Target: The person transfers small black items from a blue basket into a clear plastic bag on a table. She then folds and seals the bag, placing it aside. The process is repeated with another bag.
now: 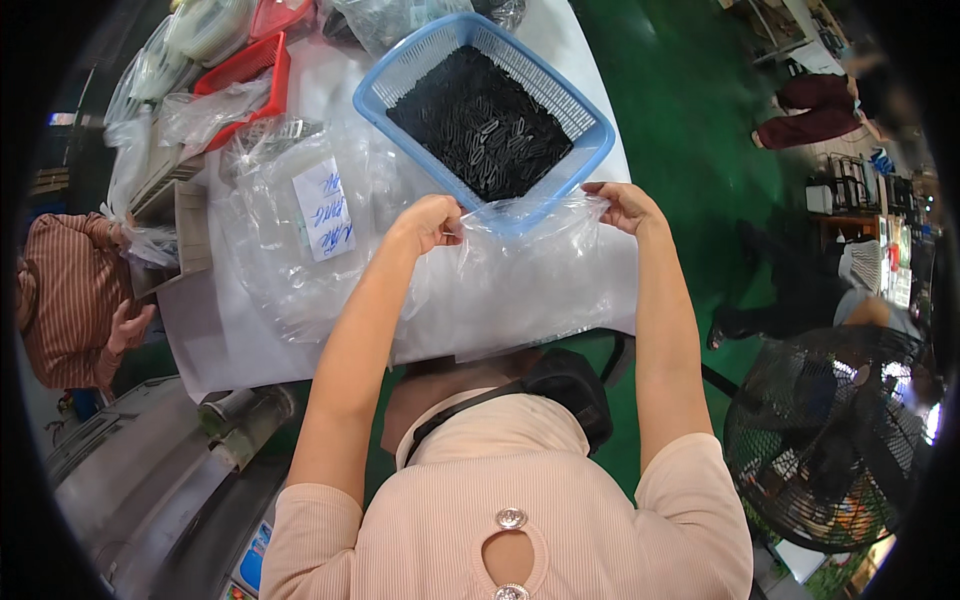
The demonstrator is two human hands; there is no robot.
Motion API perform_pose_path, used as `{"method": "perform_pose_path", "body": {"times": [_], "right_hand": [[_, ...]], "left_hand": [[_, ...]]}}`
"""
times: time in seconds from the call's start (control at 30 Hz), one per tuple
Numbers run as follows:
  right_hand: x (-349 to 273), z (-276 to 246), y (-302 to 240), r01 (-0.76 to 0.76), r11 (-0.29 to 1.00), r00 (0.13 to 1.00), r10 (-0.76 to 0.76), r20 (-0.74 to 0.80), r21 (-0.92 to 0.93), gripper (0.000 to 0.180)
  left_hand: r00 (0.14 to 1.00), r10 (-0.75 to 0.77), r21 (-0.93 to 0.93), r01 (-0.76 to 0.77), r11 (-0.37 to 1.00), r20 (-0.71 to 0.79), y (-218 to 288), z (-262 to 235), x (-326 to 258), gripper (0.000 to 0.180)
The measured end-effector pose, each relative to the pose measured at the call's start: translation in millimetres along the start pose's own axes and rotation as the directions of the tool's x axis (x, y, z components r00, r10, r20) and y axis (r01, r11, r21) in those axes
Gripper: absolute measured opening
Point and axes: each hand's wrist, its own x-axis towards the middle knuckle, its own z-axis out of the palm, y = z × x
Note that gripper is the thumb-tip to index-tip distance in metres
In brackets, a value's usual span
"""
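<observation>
A clear plastic bag (535,285) hangs between my hands at the near end of a blue plastic basket (400,150). My left hand (432,222) pinches the left corner of the bag's upper edge, and my right hand (625,207) pinches the right corner. Part of that edge lies over the basket's near corner, and the rest of the bag spreads toward me on the table. Many small black loop-shaped pieces (480,120) fill the basket; I cannot tell their exact kind.
Clear bags with a handwritten white label (322,208) lie left on the white table (240,350). Beyond them stands a red basket (275,85). A person in a striped top (70,290) is at the far left. A black fan (825,440) stands right, over green floor (670,120).
</observation>
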Motion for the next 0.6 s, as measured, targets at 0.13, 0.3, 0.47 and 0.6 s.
{"method": "perform_pose_path", "body": {"times": [0.13,0.3,0.47,0.6], "right_hand": [[8.6,0.1,-16.2,0.003,0.985,0.987,-0.031,0.156,0.175,0.027],[1.4,-1.1,-33.6,-0.069,0.949,0.986,0.017,0.168,0.309,0.043],[-7.0,-2.8,-38.3,0.086,0.996,0.993,-0.086,0.085,0.006,0.038],[7.2,-22.0,-47.0,0.093,0.988,0.995,-0.090,-0.032,0.122,0.040]], "left_hand": [[0.998,-0.037,-0.179,0.028,0.983,-0.046,9.8,-1.4,9.4,0.014],[0.994,-0.014,-0.316,-0.022,0.948,-0.111,18.9,-9.0,23.4,0.007],[0.990,0.004,-0.263,-0.042,0.964,-0.144,24.8,-3.4,17.8,0.005],[0.981,-0.052,-0.388,-0.025,0.921,-0.187,24.2,-8.5,21.8,0.007]]}}
